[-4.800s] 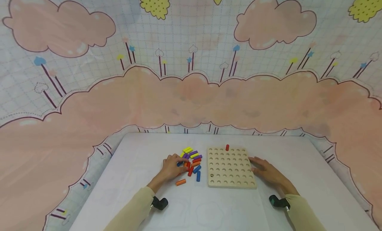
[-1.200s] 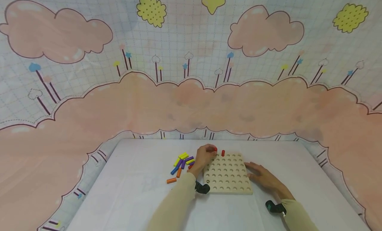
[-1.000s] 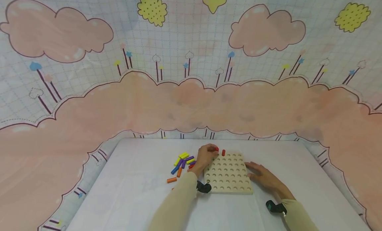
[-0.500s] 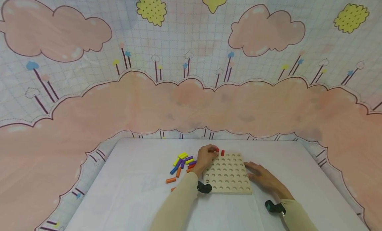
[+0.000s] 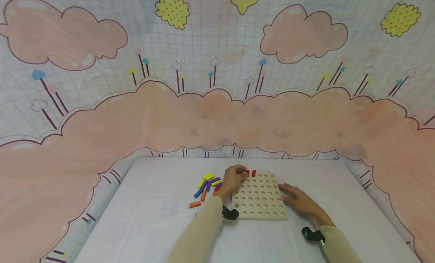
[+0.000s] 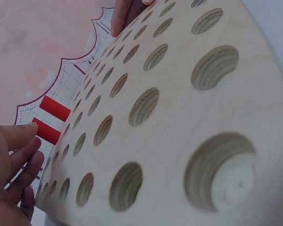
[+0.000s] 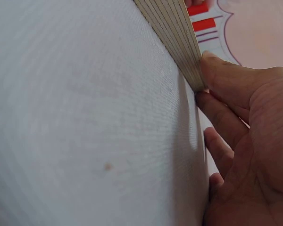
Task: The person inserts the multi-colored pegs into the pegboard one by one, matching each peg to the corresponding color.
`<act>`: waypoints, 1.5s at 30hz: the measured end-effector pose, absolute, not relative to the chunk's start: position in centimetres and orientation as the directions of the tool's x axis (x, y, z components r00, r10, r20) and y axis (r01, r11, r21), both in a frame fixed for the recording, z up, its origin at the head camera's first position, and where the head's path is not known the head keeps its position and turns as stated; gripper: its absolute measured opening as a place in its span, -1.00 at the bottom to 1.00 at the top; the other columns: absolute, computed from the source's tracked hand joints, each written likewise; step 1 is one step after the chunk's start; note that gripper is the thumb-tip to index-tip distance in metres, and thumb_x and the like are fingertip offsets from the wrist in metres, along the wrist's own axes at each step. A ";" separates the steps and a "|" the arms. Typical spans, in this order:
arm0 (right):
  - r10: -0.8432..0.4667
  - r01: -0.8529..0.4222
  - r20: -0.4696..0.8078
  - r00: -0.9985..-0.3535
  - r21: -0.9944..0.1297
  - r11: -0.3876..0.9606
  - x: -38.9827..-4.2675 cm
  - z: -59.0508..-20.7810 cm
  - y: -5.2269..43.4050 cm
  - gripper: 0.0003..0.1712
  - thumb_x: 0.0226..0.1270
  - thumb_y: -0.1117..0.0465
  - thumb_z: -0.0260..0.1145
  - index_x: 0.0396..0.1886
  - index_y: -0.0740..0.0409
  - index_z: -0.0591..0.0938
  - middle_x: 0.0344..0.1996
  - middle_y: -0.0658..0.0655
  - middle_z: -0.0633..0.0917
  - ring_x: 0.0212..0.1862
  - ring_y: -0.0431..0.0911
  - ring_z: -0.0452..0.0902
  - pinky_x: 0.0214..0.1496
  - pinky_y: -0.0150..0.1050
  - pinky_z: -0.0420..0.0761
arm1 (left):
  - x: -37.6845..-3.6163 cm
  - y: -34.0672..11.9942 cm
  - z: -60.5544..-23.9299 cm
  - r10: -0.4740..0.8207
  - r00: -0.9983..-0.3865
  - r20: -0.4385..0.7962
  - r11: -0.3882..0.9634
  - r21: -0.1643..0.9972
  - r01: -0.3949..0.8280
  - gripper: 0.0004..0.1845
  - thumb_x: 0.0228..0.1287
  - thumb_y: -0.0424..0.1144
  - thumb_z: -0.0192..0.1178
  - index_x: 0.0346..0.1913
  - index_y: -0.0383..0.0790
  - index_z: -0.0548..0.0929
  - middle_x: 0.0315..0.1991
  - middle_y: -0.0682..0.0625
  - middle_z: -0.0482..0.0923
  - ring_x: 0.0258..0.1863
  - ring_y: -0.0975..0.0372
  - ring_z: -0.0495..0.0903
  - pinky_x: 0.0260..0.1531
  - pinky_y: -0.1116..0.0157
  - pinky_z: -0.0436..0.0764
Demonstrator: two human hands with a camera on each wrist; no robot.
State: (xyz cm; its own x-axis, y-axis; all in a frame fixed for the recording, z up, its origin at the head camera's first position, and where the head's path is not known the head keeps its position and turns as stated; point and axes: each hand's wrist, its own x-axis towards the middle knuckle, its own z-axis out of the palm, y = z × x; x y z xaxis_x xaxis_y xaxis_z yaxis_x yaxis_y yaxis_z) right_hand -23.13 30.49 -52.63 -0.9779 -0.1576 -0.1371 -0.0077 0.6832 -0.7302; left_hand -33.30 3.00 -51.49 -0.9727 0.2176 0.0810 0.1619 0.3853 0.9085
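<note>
2 red pegs (image 6: 55,108) stand in the wooden board (image 6: 178,101).

No text, label, brand or number is readable. Neither the wooden board (image 5: 259,195) at lower centre nor the backdrop (image 5: 217,119) above bears legible lettering.

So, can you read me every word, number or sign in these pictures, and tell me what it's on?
There are none that I can read.
Wooden peg board: no writing shows, just holes.
Two red pegs: no letters or numbers show.
Backdrop: only drawings, like clouds and stars.
Black wrist cameras: too small to tell if anything is written there.
</note>
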 end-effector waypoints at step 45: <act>-0.150 -0.007 -0.145 -0.978 -0.694 0.720 -22.7 -52.5 30.1 -0.26 0.37 -0.13 0.23 0.48 -0.05 0.31 0.53 0.35 0.10 0.53 0.40 -0.17 0.42 0.44 -0.15 | -25.9 -10.5 -47.8 0.261 -0.960 0.098 0.520 0.823 0.226 -0.71 0.30 -0.22 0.29 0.05 -0.19 0.66 0.02 -0.07 0.64 -0.04 0.03 0.60 0.07 0.06 0.62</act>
State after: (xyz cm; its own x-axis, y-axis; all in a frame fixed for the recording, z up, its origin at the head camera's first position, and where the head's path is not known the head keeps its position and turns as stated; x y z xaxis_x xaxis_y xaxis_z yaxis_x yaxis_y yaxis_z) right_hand -22.71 30.14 -52.51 -0.9779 -0.1500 -0.1454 -0.0072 0.7198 -0.6941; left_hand -25.95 -10.48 -47.82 -0.9603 0.2613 0.0983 0.2259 0.5205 0.8235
